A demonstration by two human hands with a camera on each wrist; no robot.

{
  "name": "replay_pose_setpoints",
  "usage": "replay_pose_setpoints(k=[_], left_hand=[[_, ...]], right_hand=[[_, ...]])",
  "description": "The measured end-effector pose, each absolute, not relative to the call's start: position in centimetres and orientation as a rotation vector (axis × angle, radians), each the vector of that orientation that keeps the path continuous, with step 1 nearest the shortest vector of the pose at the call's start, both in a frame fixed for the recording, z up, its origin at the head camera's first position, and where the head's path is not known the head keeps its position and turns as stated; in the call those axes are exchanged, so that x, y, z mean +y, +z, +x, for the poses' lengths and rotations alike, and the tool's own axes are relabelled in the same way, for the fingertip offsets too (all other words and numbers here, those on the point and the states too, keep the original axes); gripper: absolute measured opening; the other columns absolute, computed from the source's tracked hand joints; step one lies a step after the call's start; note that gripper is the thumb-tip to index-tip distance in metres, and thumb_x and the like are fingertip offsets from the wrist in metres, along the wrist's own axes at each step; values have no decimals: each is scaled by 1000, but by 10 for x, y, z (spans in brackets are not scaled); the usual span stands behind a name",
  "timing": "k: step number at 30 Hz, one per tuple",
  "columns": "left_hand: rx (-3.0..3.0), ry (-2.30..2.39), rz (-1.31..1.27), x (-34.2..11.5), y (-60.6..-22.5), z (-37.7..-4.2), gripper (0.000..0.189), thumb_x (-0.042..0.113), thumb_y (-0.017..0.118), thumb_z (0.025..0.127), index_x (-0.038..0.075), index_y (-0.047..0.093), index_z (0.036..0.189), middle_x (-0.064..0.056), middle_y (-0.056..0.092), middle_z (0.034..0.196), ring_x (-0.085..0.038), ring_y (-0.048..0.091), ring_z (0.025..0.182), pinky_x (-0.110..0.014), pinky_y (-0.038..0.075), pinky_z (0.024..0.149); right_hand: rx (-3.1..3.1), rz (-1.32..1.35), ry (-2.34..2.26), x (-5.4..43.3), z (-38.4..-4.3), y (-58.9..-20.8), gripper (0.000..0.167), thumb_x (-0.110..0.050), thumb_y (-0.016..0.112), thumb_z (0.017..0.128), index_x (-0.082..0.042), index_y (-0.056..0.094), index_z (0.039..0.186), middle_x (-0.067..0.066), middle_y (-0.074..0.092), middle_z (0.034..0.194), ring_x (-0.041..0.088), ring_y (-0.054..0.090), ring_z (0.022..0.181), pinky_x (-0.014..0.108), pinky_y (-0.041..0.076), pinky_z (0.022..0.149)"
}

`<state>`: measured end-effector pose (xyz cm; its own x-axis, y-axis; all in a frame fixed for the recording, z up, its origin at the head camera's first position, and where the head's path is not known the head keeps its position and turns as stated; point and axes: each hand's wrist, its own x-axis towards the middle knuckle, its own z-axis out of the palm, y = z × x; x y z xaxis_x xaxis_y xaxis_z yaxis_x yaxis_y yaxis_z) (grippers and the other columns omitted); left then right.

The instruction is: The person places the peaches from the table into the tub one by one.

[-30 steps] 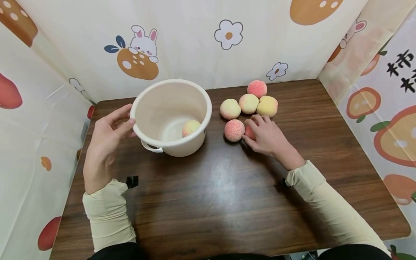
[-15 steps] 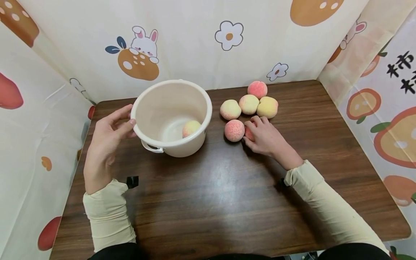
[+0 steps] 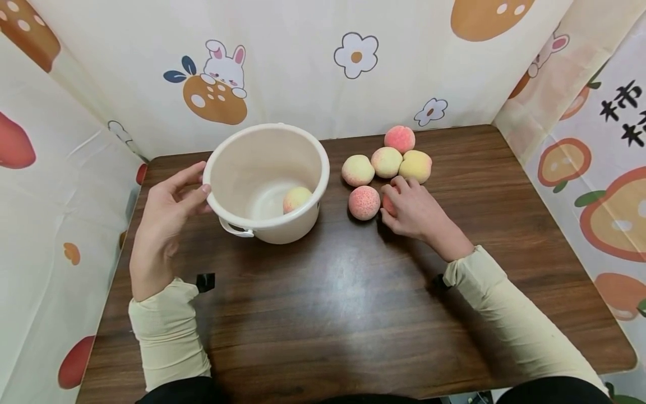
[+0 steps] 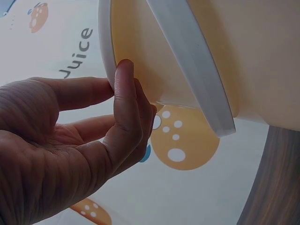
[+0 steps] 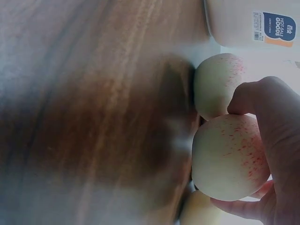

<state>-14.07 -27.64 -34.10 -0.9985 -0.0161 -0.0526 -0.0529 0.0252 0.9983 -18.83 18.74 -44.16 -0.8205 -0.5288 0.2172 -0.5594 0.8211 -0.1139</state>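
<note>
My left hand (image 3: 164, 224) is at the left side of a cream plastic bucket (image 3: 303, 221), its thumb and fingers pinching the rim. In the left wrist view the fingertips (image 4: 124, 70) lie against the bucket's outer wall (image 4: 161, 79), just under the lip. One yellow-pink peach (image 3: 296, 200) lies inside the bucket. With thumb and fingers, my right hand (image 3: 414, 210) grips a speckled peach (image 5: 229, 159), mostly covered by the hand from above. Directly to its left sits another speckled pink peach (image 3: 364, 202).
Behind the right hand is a cluster: a pink peach (image 3: 400, 138), a paler peach (image 3: 386, 161), a yellow one (image 3: 415, 166) and a pale peach (image 3: 358, 170) nearer the bucket. A printed curtain (image 3: 298, 67) hangs along the back edge of the brown wooden table (image 3: 323, 314).
My right hand has shifted very slightly around the peach, a little off the neighbouring pink one. The left hand and the bucket stay where they were.
</note>
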Motion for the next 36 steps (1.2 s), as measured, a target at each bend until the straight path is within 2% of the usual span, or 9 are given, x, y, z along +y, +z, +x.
replay_pose_setpoints(k=[6,13,18,23,26,31,36], left_hand=[[2231,2172,-73,-277,-341,-142,60,2,69,98,-1,47,154,-4,61,116,-3,72,81,-17,63,67],[2232,2169,-78,-277,-340,-142,60,2,69,98,-1,47,154,-3,60,117,-4,72,81,-18,63,68],[2223,2167,-66,-276,-340,-141,60,3,68,99,-2,46,154,-4,61,117,-4,73,82,-19,64,69],[2230,2164,-68,-277,-341,-141,60,3,69,99,-2,46,155,-4,60,117,-4,73,83,-19,64,69],[2233,2162,-72,-277,-341,-141,60,3,69,99,-1,46,155,-4,60,117,-4,73,83,-18,63,69],[2226,2166,-69,-278,-341,-141,60,2,68,99,-1,47,154,-4,59,118,-4,73,83,-18,63,69],[2218,2168,-70,-278,-340,-141,60,2,69,98,-2,47,154,-4,60,117,-4,74,83,-19,64,70]], right_hand=[[-2733,902,254,184,-193,-432,23,-26,67,84,-8,59,96,18,55,103,43,53,89,51,49,72],[-2719,910,217,176,-196,-418,29,-29,65,86,-7,62,104,18,57,102,41,51,86,48,48,66],[-2732,915,197,166,-197,-405,26,-30,62,88,-7,60,101,18,56,102,40,49,84,46,45,64],[-2654,991,205,155,-203,-389,21,-25,59,87,-6,56,92,20,56,100,42,51,85,50,47,74],[-2597,1045,219,148,-207,-381,19,-22,57,85,-4,56,92,21,57,98,43,53,88,51,48,81],[-2535,1102,207,136,-211,-367,16,-18,54,85,-2,56,89,19,56,91,39,53,90,48,46,78],[-2515,1132,192,124,-215,-352,15,-18,53,86,-3,57,87,18,58,92,38,55,93,49,46,82]])
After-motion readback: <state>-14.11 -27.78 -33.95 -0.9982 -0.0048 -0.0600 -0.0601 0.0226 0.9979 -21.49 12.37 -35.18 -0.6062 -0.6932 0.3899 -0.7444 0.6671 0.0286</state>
